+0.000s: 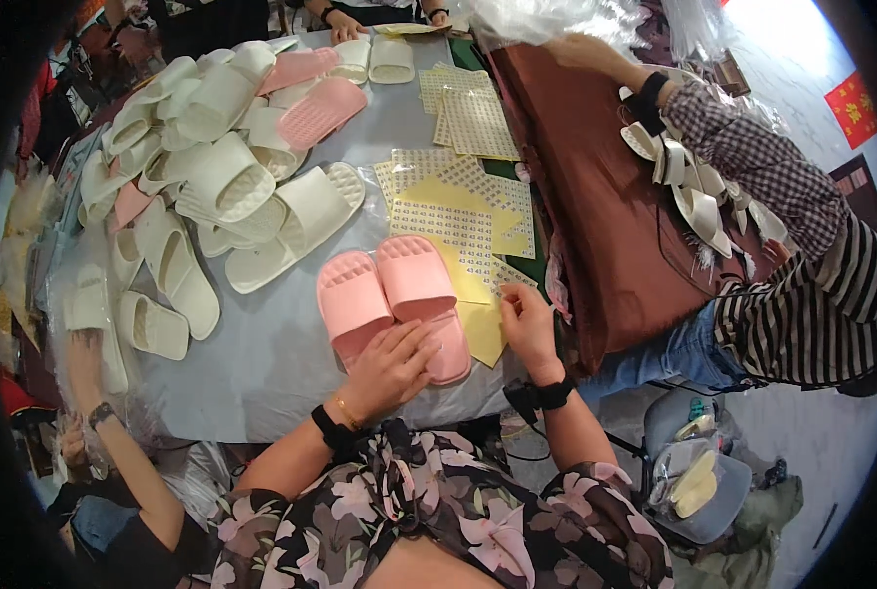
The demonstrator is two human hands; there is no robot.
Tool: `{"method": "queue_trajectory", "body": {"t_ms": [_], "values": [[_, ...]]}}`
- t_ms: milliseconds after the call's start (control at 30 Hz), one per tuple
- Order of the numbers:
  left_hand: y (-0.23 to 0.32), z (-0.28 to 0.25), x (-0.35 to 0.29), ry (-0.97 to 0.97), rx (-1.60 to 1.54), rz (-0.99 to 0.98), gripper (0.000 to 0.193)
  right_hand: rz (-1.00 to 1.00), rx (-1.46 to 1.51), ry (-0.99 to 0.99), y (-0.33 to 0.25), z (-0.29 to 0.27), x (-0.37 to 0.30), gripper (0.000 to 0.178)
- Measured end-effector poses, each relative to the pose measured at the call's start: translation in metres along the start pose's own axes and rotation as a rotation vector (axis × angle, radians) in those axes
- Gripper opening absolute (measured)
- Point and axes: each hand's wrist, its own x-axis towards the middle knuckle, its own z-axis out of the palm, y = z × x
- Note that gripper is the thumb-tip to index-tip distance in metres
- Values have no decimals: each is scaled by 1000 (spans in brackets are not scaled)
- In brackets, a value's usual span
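A pair of pink slippers (pixel 352 294) lies side by side in front of me on the grey-covered table (pixel 262 363). My left hand (pixel 387 367) lies over their near ends, its fingers stretched out and touching the right slipper. To the right of the pair, my right hand (pixel 529 329) is closed, thumb and fingertips together beside the sticker sheets; whatever they pinch is too small to make out. Those yellow-backed sheets of small printed stickers (pixel 443 236) overlap beyond the slippers.
Many white slippers (pixel 227 182) are heaped at the left, with pink ones (pixel 320 113) among them. Another person's hand (pixel 83 368) reaches in at the left. At right, a checked sleeve (pixel 743 147) extends over a brown-covered table (pixel 595 196). A co-worker's hands (pixel 345 26) show at the far edge.
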Motion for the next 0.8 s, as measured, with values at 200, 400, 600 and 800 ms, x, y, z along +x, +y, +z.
{"method": "queue_trajectory", "body": {"t_ms": [200,400,600,800], "values": [[-1,10,-1,-78,23,-139,53,56,-103,1,10,-12,2,14],[-1,10,0,-52,51,-147,56,88,-97,-64,9,2,7,15],[-1,10,1,-34,34,-148,55,103,-208,-103,8,6,8,18],[-2,12,-1,-25,38,-160,53,127,-246,-132,6,8,11,17]]}}
